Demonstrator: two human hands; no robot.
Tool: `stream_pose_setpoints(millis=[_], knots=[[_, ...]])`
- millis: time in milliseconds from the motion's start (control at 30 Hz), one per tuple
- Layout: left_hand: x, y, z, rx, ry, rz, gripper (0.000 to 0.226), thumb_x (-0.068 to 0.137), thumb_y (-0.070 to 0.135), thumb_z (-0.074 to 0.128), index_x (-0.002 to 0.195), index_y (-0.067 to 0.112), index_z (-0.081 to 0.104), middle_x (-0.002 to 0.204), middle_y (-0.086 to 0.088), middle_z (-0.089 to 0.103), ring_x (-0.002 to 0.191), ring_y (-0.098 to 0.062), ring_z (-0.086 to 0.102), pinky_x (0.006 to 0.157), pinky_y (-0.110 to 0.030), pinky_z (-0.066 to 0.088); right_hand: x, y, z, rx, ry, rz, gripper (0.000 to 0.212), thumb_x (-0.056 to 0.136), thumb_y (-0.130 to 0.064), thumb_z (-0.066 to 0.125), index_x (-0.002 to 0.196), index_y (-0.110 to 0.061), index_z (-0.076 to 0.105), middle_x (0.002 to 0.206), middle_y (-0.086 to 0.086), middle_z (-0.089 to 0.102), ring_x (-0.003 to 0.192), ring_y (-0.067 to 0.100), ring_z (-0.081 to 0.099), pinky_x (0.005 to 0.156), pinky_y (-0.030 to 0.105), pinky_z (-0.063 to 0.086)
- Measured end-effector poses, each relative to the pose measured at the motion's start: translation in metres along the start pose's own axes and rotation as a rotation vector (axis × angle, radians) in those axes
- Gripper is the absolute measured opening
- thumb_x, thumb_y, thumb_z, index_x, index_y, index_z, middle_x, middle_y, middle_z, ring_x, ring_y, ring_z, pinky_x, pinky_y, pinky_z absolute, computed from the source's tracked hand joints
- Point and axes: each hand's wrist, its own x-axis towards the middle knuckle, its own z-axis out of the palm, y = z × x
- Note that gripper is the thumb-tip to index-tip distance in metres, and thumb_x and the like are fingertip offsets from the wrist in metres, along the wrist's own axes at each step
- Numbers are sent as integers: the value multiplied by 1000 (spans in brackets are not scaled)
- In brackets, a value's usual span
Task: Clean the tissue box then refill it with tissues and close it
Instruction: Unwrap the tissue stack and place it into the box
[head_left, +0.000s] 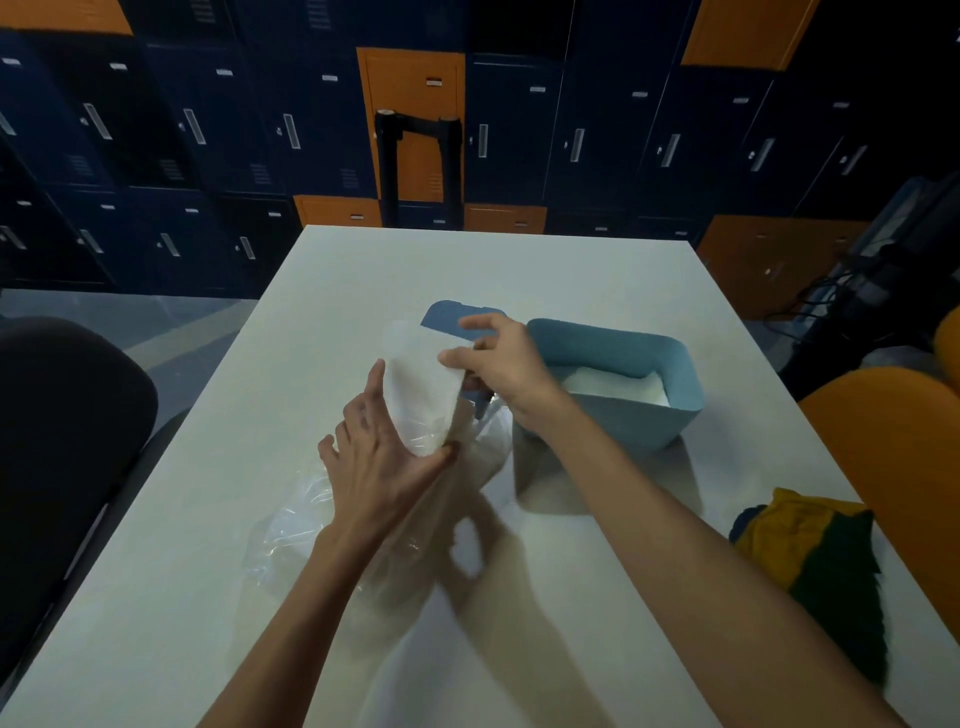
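Observation:
A blue tissue box (628, 421) stands open on the white table (208, 519), right of centre, with white tissues (618, 387) lying inside it. Its blue lid (447, 317) lies flat behind my hands, partly hidden. Between my hands I hold up a white stack of tissues (421, 395) that sticks out of a clear plastic wrapper (306, 525). My left hand (379, 462) grips the stack's lower left side through the wrapper. My right hand (498, 358) pinches the stack's upper right corner, just left of the box.
A crumpled yellow and dark green cloth (815, 561) lies near the table's right edge. An orange chair (893, 467) stands to the right, a dark chair (62, 441) to the left. Blue and orange lockers (311, 130) fill the back wall.

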Motion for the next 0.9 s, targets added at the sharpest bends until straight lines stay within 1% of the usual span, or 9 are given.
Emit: stream_pose_setpoints(millis=[100,167,267,333,433,533,633,767,900], knots=[[1,-3,-1,-23,7,9,112,57,76,52,150,31,7,144,-10,40,127,-33,44,106,-53,31,3,9,7,265,-30,71,38,75,-6,78,107,-11,58,103,11,63,89,26,67,82,39,58],[1,-6,1,-29,27,8,112,60,72,60,150,32,7,142,-11,42,125,-34,46,105,-53,31,0,18,12,295,-28,166,40,72,-7,81,104,-9,58,105,12,66,91,26,67,86,42,57],[0,-7,6,-15,69,21,110,65,70,66,150,32,8,139,-11,46,122,-33,49,104,-54,33,-8,26,18,350,-76,275,38,75,1,77,107,1,57,101,13,68,88,23,68,78,37,59],[-1,-7,7,-13,96,27,108,66,70,66,149,31,10,138,-10,47,121,-32,50,104,-54,34,-8,31,21,365,-52,281,34,72,2,78,101,0,60,106,14,68,96,27,67,86,43,56],[-2,-7,8,-10,115,20,108,65,68,68,149,33,10,138,-7,47,121,-30,50,103,-51,35,-6,30,28,354,45,233,47,66,4,81,107,-2,59,110,14,66,100,30,65,90,48,54],[-3,-7,7,-10,77,16,110,63,68,67,149,34,7,143,-5,42,127,-28,45,106,-50,30,-4,24,26,358,75,144,62,69,10,77,122,-6,49,108,11,65,98,26,64,84,42,56],[-2,-6,4,-16,19,18,111,62,69,65,149,35,4,149,-3,33,132,-27,40,108,-51,26,-4,9,16,347,103,32,62,73,11,73,125,-10,46,93,2,64,91,21,64,84,40,57],[0,-9,2,-21,-57,13,116,59,77,57,150,35,-2,151,-8,28,134,-32,36,109,-57,24,-2,-13,-2,331,166,-101,58,76,8,72,126,-10,49,93,-1,64,92,18,64,85,35,57],[1,-8,0,2,-133,-9,122,56,88,50,149,37,-10,155,-10,21,140,-33,29,111,-62,14,-4,-33,-28,351,207,-192,52,75,10,69,120,-10,53,97,5,64,90,19,64,83,40,58]])
